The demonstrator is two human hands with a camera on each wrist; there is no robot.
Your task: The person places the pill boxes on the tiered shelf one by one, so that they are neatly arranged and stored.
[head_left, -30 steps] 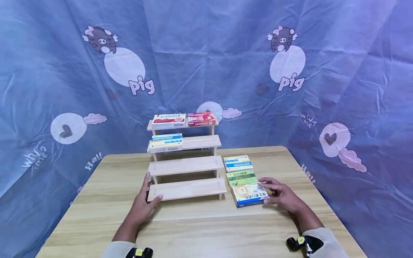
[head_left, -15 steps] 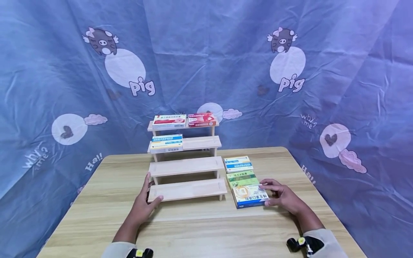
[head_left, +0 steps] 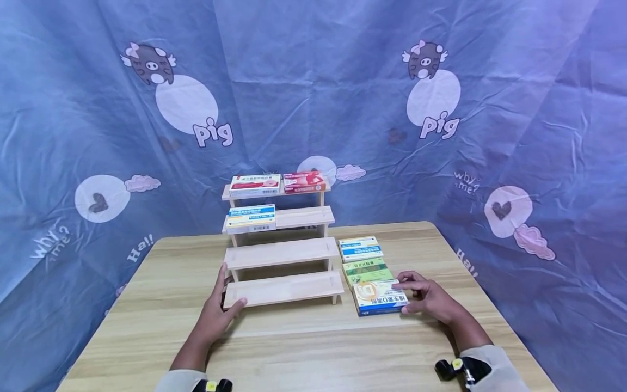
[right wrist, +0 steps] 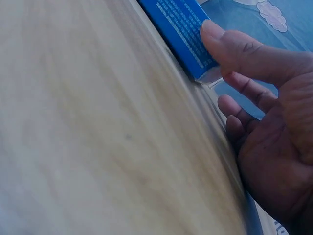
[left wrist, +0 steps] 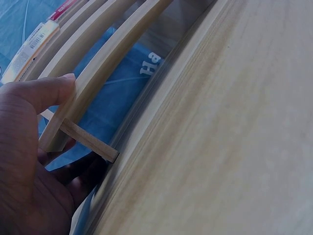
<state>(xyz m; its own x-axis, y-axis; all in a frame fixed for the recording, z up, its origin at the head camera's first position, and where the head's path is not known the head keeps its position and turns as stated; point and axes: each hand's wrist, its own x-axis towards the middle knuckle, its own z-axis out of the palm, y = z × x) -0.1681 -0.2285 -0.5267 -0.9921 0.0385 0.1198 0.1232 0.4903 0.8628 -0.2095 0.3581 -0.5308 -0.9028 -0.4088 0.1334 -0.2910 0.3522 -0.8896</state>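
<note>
At the left end of a four-step wooden display stand (head_left: 284,289), my left hand (head_left: 214,313) grips the lowest step. In the left wrist view its thumb (left wrist: 58,90) lies on the step's front edge, with fingers behind the end leg. To the right, my right hand (head_left: 433,301) holds the right end of a white-and-blue medicine box (head_left: 384,298), lettered as vitamin D drops, lying on the table. Its thumb (right wrist: 244,46) presses the box's blue side near the corner. Behind that box lie a green medicine box (head_left: 367,270) and another blue-and-white one (head_left: 361,249).
On the stand's top step sit a red-and-white box (head_left: 254,185) and a pinkish-red box (head_left: 305,182). One step below, a blue-and-white box (head_left: 251,218) lies at the left. A printed blue curtain (head_left: 313,120) hangs around the wooden table (head_left: 303,354).
</note>
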